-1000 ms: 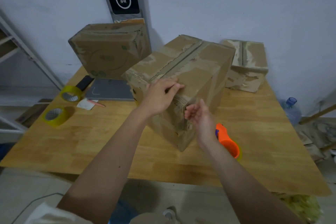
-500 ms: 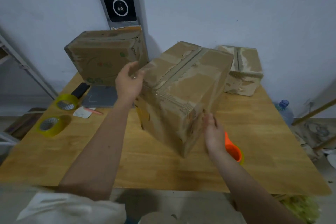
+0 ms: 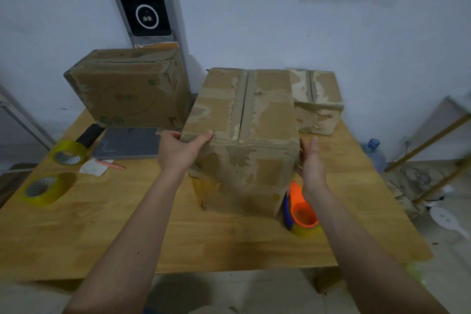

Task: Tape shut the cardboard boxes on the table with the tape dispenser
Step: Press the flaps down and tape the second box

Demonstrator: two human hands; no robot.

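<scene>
Middle box (image 3: 244,140) stands on the table (image 3: 102,232), between the two hands. Left hand (image 3: 178,153): fingers (image 3: 204,136) on its near top-left edge. Right hand (image 3: 312,166): fingers (image 3: 314,144) flat against its right side. Tape dispenser (image 3: 300,214) lies below the right-hand fingers, just beside the box's near right corner. Second box (image 3: 127,89) behind and left of the left fingers; third box (image 3: 316,102) behind the right fingers. Two tape rolls (image 3: 68,153) (image 3: 43,190) far left of the left fingers.
</scene>
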